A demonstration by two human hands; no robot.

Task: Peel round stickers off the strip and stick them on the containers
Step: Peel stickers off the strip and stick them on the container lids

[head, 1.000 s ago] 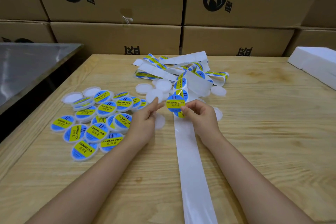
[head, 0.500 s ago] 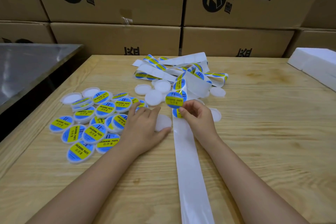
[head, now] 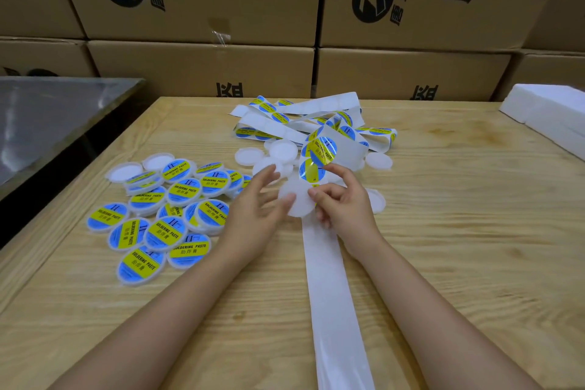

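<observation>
My left hand [head: 258,204] holds a blank white round container [head: 296,203] by its left edge, thumb on top, just over the near end of the white backing strip [head: 335,294]. My right hand [head: 343,204] pinches a peeled blue-and-yellow round sticker [head: 311,171] directly above that container, and its thumb touches the container's right edge. More stickers [head: 322,149] sit on the strip beyond my fingers, where it runs into a tangled pile [head: 304,119]. Several labelled containers [head: 164,215] lie in a heap at the left.
Several blank containers [head: 280,149] lie near the tangle, and one [head: 376,199] is partly behind my right hand. A wall of cardboard boxes [head: 202,70] stands behind the wooden table [head: 459,247]. White foam blocks [head: 550,114] lie far right, a metal surface [head: 47,117] at the left.
My left hand has picked the blank container off the table and brought it right, under the sticker. My right hand has lowered the peeled sticker towards it.
</observation>
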